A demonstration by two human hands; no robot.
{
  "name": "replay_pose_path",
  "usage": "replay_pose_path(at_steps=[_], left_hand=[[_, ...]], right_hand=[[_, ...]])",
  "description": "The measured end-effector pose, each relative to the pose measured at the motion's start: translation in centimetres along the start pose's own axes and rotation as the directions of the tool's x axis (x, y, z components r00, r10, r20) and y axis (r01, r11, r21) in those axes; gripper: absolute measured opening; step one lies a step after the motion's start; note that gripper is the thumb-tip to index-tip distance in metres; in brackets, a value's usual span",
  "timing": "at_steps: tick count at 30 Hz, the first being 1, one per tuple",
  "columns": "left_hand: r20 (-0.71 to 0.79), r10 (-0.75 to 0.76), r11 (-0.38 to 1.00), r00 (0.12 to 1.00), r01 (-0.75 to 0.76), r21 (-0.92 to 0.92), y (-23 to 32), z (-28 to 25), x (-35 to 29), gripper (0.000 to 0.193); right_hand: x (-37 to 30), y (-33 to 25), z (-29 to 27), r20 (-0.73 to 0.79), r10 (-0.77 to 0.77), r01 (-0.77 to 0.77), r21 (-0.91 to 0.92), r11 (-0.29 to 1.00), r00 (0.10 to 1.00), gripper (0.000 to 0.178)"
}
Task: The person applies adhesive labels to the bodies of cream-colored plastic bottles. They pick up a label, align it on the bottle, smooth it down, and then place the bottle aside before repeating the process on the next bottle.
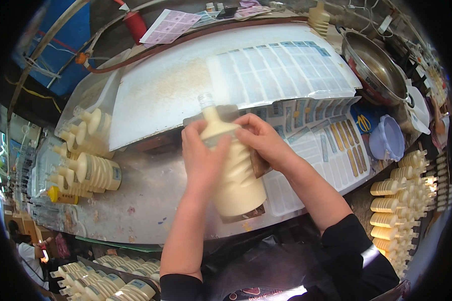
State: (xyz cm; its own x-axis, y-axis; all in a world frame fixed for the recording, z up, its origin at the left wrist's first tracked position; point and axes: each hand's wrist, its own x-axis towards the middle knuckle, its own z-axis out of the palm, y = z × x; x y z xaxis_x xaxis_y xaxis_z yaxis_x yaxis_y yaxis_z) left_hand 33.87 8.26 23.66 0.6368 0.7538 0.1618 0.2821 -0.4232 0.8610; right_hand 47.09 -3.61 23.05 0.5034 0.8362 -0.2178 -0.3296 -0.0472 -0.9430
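A cream-coloured bottle (238, 183) with a ribbed body and a clear threaded neck lies tilted in front of me, its neck pointing away. My left hand (202, 153) wraps its left shoulder, thumb across the front, slightly blurred. On the other side my right hand (262, 141) grips the shoulder, thumb and fingertips pressed at the greyish band below the neck. Whether a label is between those fingertips I cannot make out. Under the bottle shows part of a dark brown support (243, 216). Right of it lies a label sheet (306, 173) with blue and gold strips.
Several finished-looking bottles (98, 173) lie stacked at the left table edge. More bottles (391, 205) stand at right, others (105, 281) at lower left. A white board (171, 85) bears a blue label sheet (276, 70). A metal pan (374, 60) and lilac bucket (386, 138) are at right.
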Motion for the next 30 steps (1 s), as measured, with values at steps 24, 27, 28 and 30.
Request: replay_pose_path(at_steps=[24,27,28,30], left_hand=[[0.076,-0.143,0.923,0.987,0.160,-0.349,-2.8,-0.1,-1.1,0.046],[0.093,-0.100,0.927,0.991,0.127,-0.352,-3.4,0.2,-1.0,0.041],[0.105,-0.105,0.903,0.989,0.139,-0.407,-3.4,0.2,-1.0,0.039],[0.147,-0.140,0.815,0.979,0.198,-0.545,-2.7,0.0,-1.1,0.036]], right_hand=[[-1.6,-2.9,2.0,-0.129,-0.394,0.302,-0.445,0.843,0.910,0.028],[-1.8,-1.7,2.2,-0.183,-0.446,0.235,-0.646,0.726,0.876,0.027],[-1.4,-0.2,1.4,-0.210,-0.453,0.274,-0.558,0.783,0.866,0.027],[-1.2,0.7,0.1,-0.259,-0.367,0.203,-0.497,0.844,0.893,0.027]])
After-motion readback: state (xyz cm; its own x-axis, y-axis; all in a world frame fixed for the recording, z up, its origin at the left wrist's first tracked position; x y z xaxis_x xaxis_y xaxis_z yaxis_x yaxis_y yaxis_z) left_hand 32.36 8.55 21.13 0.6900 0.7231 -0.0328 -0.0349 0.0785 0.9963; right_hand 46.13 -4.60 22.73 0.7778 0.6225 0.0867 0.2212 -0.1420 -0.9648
